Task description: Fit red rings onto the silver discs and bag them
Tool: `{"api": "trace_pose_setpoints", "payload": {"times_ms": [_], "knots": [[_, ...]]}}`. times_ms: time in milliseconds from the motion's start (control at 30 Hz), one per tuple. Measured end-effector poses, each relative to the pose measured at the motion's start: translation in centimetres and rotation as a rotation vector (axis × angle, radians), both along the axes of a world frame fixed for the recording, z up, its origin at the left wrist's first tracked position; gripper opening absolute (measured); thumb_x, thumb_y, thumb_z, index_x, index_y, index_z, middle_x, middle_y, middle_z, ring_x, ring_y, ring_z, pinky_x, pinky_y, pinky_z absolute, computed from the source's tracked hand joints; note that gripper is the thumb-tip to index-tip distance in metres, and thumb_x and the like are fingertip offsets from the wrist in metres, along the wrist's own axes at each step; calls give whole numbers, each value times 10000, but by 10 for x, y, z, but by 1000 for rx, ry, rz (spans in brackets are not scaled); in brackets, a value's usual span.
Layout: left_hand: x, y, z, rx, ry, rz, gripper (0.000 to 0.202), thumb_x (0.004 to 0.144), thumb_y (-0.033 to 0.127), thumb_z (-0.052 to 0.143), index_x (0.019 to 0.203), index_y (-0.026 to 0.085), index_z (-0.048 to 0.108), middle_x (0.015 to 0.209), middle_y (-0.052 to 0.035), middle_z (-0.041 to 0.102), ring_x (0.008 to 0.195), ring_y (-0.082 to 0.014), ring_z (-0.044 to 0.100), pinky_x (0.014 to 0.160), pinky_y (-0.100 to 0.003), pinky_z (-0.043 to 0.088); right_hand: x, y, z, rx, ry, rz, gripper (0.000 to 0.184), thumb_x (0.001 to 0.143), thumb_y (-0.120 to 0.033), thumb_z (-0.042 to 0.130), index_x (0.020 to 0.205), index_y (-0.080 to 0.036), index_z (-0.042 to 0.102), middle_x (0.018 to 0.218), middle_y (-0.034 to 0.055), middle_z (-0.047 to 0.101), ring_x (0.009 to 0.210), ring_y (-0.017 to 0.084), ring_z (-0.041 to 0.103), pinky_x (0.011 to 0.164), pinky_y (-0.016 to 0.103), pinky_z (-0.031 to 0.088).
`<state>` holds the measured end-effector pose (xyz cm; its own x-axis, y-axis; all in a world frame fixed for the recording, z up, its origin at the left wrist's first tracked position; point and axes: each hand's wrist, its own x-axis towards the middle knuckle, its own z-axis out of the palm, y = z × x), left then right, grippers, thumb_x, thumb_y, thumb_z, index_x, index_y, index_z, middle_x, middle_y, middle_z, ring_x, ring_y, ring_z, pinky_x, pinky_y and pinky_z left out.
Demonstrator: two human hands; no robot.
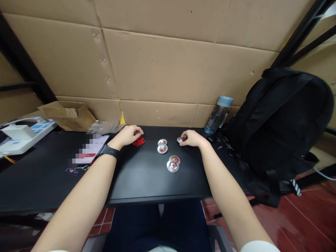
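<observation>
My left hand [130,134] reaches forward over the black table [47,175], fingers curled in a pinch right at a small heap of red rings [139,141]; what the fingertips hold is too small to make out. My right hand [190,138] rests further right, its fingers closed on a small silver disc [180,139]. Between the hands lie two silver discs with red centres [162,146]. Nearer to me lie two more, overlapping [173,163].
A black backpack [278,129] fills the table's right end, with a blue-capped water bottle [218,114] beside it. A phone [91,149] with keys, a crumpled plastic bag [105,126], an open cardboard box [67,113] and a white device [23,134] lie at the left. A cardboard wall stands behind.
</observation>
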<state>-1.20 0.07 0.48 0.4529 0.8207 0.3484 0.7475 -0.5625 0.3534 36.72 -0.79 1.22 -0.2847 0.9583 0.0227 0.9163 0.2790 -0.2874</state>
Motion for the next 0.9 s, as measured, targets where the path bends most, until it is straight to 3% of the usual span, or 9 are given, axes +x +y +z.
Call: {"api": "trace_pose_setpoints", "payload": {"times_ms": [200, 300, 400, 533, 700, 767, 900], "knots": [[52, -31, 13, -50, 3, -291, 188, 836, 290, 638, 963, 204, 748, 888, -32, 741, 771, -169, 671, 729, -250, 484, 3, -1, -2, -40, 58, -3, 383, 617, -335, 886, 936, -194, 728, 870, 24, 754, 788, 187, 695, 707, 262, 486], [81, -46, 9, -47, 45, -402, 124, 860, 249, 641, 913, 223, 750, 869, -25, 737, 769, -176, 668, 734, -262, 465, 8, 0, -3, -61, 83, -16, 401, 591, -307, 899, 935, -195, 726, 856, 14, 759, 783, 184, 703, 705, 257, 490], [97, -54, 1, -8, 65, -460, 215, 895, 137, 542, 825, 225, 726, 884, -25, 723, 793, -177, 666, 761, -268, 455, 11, 1, -3, -68, 83, -24, 439, 580, -289, 906, 971, -195, 731, 868, 15, 761, 797, 185, 707, 716, 252, 495], [101, -55, -6, 14, 67, -427, 231, 865, 70, 524, 774, 212, 682, 865, -33, 704, 766, -177, 655, 723, -268, 445, 11, 0, -2, -42, 67, 13, 534, 589, -317, 909, 1081, -208, 731, 941, 22, 755, 820, 182, 702, 743, 251, 499], [100, -54, -7, -10, 74, -418, 195, 859, 81, 543, 760, 211, 650, 858, -36, 704, 753, -177, 658, 713, -270, 441, 9, 1, -1, -59, 76, 52, 199, 857, -259, 690, 1041, -207, 745, 911, 24, 753, 793, 162, 680, 744, 248, 480], [101, -55, -7, -39, 57, -437, 177, 858, 83, 539, 794, 217, 636, 860, -27, 705, 749, -171, 657, 708, -263, 443, 9, 1, -2, -39, 52, 53, 215, 850, -229, 694, 1058, -203, 742, 943, 37, 748, 804, 167, 670, 738, 248, 476], [100, -57, -3, -108, -22, -446, 156, 867, 85, 519, 876, 225, 587, 785, 2, 693, 718, -157, 650, 662, -244, 435, 0, -1, 0, 149, 76, 76, 255, 838, -171, 681, 1088, -180, 734, 1069, 84, 716, 821, 161, 651, 784, 262, 487]]}}
